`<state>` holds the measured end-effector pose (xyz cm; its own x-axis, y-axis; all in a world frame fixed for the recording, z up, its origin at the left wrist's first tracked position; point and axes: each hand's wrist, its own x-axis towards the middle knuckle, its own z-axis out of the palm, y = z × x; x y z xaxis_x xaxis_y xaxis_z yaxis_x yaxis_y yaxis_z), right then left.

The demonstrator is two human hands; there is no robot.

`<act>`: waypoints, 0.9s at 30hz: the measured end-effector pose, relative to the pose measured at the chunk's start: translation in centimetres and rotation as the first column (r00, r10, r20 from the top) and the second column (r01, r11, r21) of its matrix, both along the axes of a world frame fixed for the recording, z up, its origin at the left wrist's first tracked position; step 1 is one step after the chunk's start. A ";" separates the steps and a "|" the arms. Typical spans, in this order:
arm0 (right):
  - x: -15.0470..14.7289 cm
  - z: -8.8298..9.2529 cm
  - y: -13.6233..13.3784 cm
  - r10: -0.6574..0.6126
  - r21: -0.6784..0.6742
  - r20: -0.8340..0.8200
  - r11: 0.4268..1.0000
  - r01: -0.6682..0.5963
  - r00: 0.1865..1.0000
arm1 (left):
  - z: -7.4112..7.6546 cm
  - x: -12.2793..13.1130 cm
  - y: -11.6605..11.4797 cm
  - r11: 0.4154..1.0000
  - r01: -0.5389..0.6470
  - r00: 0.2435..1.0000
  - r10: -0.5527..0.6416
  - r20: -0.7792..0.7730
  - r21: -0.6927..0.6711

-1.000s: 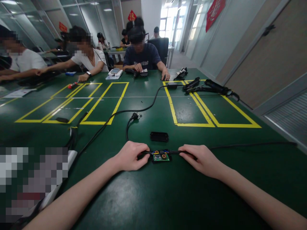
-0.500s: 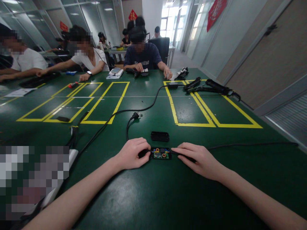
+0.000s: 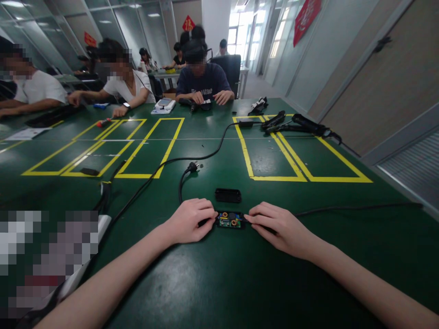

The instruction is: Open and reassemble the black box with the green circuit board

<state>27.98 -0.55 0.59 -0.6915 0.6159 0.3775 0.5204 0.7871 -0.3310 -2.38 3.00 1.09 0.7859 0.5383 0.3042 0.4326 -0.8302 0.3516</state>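
Observation:
An opened small black case [image 3: 219, 225] lies on the green table in front of me. Inside it is a green circuit board [image 3: 224, 222] with copper-coloured coils and blue and yellow wires. At its left end my left hand [image 3: 195, 219] is closed in a pinch on the black power cord [image 3: 180, 187], whose plug [image 3: 192, 167] lies farther up. My right hand [image 3: 279, 228] pinches a second black cable [image 3: 343, 208] where it enters the right end, its fingers mostly covering that spot. Just behind the case sits its hollow black cover [image 3: 228, 195], apart from both hands.
A long black cable [image 3: 185, 158] with an inline box crosses the table. Yellow tape [image 3: 279, 178] marks rectangles beyond the case. Black tool-like objects [image 3: 308, 124] lie at right. Across the table a co-worker [image 3: 205, 80] handles parts; two others sit at left.
My right fingertips have shifted slightly at the case's right end, and my left fingertips have come closer to its left end. The co-worker opposite has drawn one hand inward.

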 end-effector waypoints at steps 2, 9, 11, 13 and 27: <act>0.0 -0.2 0.0 -0.007 0.013 0.011 1.000 0.007 1.000 | 0.0 0.1 0.0 0.999 0.005 1.000 -0.005 0.011 0.042; 0.1 -1.5 0.2 -0.258 0.061 0.007 0.965 0.257 0.966 | -0.9 0.1 0.3 0.946 -0.309 0.917 0.271 0.292 0.095; 0.2 -1.9 0.4 -0.290 0.065 0.036 0.956 0.288 0.956 | -1.1 0.1 0.5 0.931 -0.358 0.915 0.335 0.223 0.070; 0.2 -2.2 0.5 -0.265 0.063 0.081 0.963 0.260 0.961 | -1.3 0.1 0.7 0.944 -0.327 0.940 0.320 0.117 0.048; 0.9 -1.8 0.6 -0.079 -0.044 0.032 0.996 0.080 0.996 | -1.9 -0.3 0.7 0.988 -0.101 0.973 0.074 0.217 0.116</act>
<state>28.84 0.00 -1.22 -0.6501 0.6853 0.3282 0.5911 0.7275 -0.3483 -2.64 3.65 -0.85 0.6482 0.5490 0.5277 0.4328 -0.8358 0.3379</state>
